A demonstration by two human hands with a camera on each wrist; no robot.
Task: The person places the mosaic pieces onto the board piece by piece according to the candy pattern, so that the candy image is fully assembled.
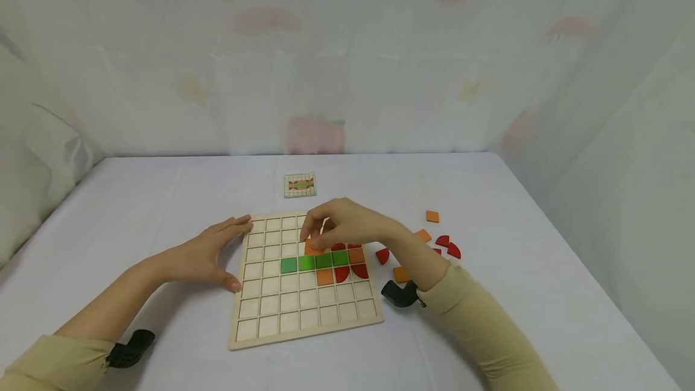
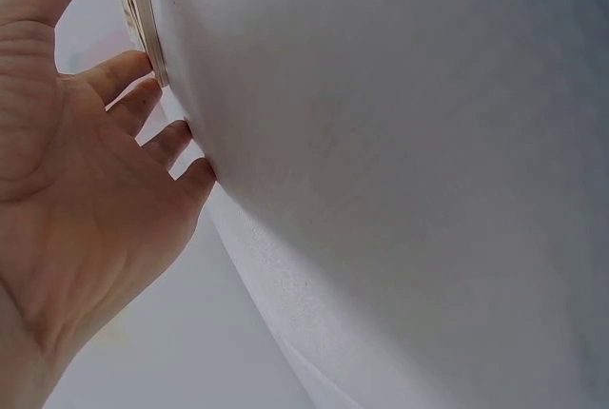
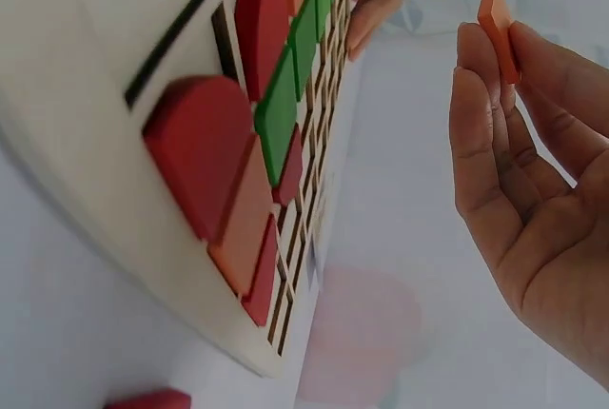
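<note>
An orange tile (image 3: 498,30) is pinched at the fingertips of the right hand (image 1: 347,225) just above the board (image 1: 304,324), over the cell above the green row (image 1: 315,262), while the board's left edge is touched by the flat, straight-fingered left hand (image 1: 209,252).

The grid board (image 1: 304,312) has its near rows of cells bare and the counter (image 1: 163,198) lies open to its left, while loose orange and red pieces (image 1: 442,243) and a small pattern card (image 1: 300,184) clutter its right and far sides.
</note>
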